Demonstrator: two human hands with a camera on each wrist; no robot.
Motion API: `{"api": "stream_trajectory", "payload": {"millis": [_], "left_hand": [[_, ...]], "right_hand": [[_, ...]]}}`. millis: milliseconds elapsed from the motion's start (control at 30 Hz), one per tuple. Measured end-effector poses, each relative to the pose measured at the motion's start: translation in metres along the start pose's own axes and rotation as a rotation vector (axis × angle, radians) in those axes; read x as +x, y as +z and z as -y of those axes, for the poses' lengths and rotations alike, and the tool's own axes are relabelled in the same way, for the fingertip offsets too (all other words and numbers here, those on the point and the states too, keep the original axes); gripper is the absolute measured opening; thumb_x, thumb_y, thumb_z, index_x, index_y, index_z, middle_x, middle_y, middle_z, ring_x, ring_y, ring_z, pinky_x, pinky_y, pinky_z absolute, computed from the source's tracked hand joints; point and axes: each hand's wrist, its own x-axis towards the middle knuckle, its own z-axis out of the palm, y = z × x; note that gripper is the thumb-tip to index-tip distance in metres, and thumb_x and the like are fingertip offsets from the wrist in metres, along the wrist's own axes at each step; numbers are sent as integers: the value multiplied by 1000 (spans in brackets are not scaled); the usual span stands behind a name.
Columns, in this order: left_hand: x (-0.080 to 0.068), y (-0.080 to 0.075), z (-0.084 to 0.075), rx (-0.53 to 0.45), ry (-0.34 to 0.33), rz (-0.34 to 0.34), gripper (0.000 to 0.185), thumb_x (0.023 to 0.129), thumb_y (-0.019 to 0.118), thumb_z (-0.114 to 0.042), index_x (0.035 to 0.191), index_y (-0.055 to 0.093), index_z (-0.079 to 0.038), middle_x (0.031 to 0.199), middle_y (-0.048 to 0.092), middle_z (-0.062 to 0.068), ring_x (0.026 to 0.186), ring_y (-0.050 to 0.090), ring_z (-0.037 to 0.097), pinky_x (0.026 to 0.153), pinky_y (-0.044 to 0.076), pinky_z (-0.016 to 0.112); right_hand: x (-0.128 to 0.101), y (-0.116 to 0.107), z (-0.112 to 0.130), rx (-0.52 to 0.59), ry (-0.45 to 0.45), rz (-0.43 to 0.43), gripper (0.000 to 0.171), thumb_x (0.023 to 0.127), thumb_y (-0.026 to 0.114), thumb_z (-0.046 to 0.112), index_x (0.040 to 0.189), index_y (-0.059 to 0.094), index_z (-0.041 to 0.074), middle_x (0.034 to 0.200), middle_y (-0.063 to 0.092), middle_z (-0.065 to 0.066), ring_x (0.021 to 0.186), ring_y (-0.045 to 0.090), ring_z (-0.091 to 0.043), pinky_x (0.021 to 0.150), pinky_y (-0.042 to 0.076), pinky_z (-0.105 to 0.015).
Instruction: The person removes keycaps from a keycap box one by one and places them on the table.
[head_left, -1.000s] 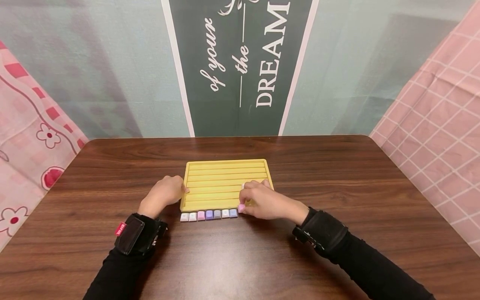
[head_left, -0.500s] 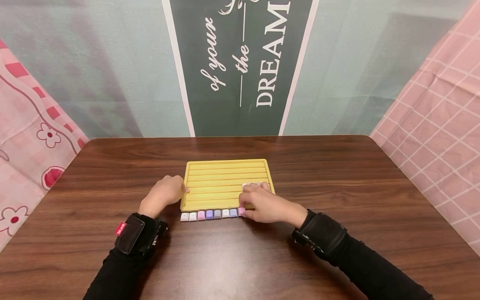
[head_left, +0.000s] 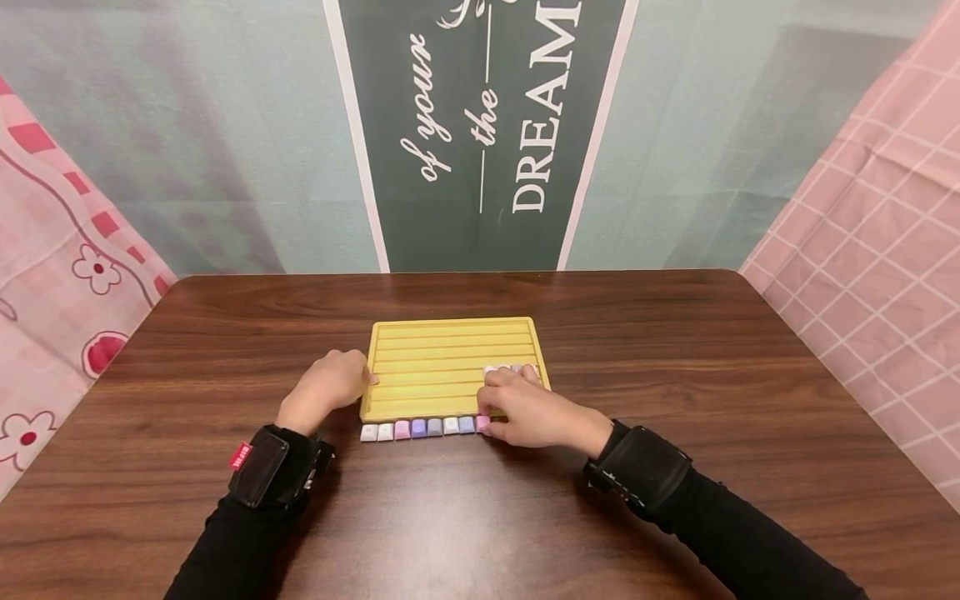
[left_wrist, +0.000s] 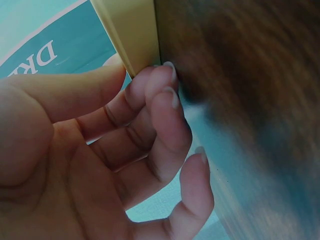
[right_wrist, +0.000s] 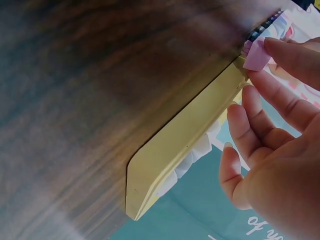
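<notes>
My left hand (head_left: 327, 390) holds the left edge of a yellow ridged tray (head_left: 427, 350). In the left wrist view the thumb lies against the tray's side (left_wrist: 132, 35) and the fingers curl beside it. My right hand (head_left: 536, 410) is over the tray's near right corner. Its thumb and index finger pinch a pink keycap (right_wrist: 257, 56) at the right end of a row of keycaps (head_left: 418, 429) along the tray's front edge. Several pale keycaps (right_wrist: 185, 165) sit inside the tray at its right side, partly hidden by this hand in the head view.
Tray and row rest on a dark brown wooden table (head_left: 660, 358). A teal and green lettered cloth (head_left: 480, 150) hangs behind it, with pink patterned cloths (head_left: 885, 250) at the sides. Both wrists wear black straps (head_left: 645, 467).
My right hand has lowered the pink keycap to the right end of the row, beside the pale blue one, and now stays there. The left hand and the tray have not moved.
</notes>
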Motion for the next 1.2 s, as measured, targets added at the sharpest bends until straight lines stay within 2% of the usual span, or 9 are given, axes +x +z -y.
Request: {"api": "stream_trajectory", "payload": {"millis": [267, 800, 1200], "left_hand": [[0, 1, 1, 3, 17, -5, 24, 97, 49, -18, 99, 60, 4, 65, 38, 5, 60, 42, 21, 56, 32, 30], [1, 1, 0, 3, 3, 0, 27, 97, 49, -18, 107, 59, 6, 66, 39, 7, 61, 43, 21, 55, 32, 29], [0, 0, -1, 14, -5, 10, 25, 97, 49, -18, 103, 59, 5, 66, 38, 6, 60, 42, 20, 55, 32, 29]], "right_hand": [[0, 1, 0, -7, 11, 8, 13, 83, 69, 19, 78, 58, 15, 76, 41, 6, 76, 39, -12, 72, 25, -35], [0, 1, 0, 0, 11, 7, 15, 84, 69, 20, 79, 57, 15, 77, 42, 5, 76, 39, -13, 72, 24, -36], [0, 0, 1, 5, 11, 16, 15, 85, 69, 18, 79, 56, 16, 77, 42, 4, 75, 38, -13, 72, 24, -36]]}}
